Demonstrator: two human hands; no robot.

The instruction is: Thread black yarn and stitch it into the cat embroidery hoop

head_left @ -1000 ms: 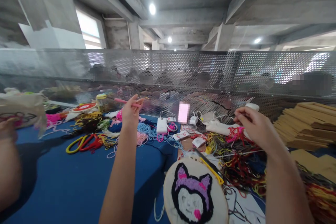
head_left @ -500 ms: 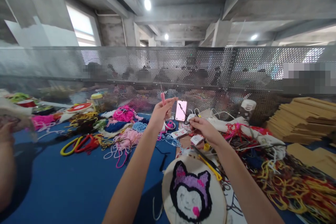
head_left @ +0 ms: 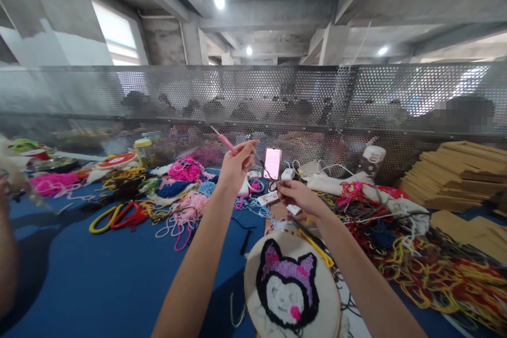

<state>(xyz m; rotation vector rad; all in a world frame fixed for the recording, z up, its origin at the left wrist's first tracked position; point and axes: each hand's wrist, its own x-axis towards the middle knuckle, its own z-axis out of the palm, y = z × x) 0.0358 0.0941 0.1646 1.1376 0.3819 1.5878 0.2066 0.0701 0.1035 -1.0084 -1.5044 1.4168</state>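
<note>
The left hand (head_left: 236, 165) is raised above the middle of the blue worktop (head_left: 91, 274), its fingers pinched on a pink punch needle (head_left: 226, 142) whose thin metal tip slants up and to the left. Just to its right and a little lower, the right hand (head_left: 298, 196) is curled, thumb and forefinger pressed together on a fine dark thread (head_left: 266, 170) that runs up toward the needle — where exactly it meets the tool is too small to tell.

Near the bottom edge, between the two forearms, lies an embroidery hoop (head_left: 292, 290) with a tufted cat-like face in black, purple and white; a yellow-handled tool (head_left: 315, 247) rests across its far right rim. Beyond the hands a phone (head_left: 272, 162) stands upright with a lit pink screen, white chargers and cables just beside it.

Loose yarn (head_left: 415, 253) in red, yellow and black sprawls to the right — pink, blue and white bundles (head_left: 186, 190) lie to the left. A stack of cardboard sheets (head_left: 463, 174) sits at far right. A perforated metal screen (head_left: 253, 100) closes off the far side, with blurred people behind it.
</note>
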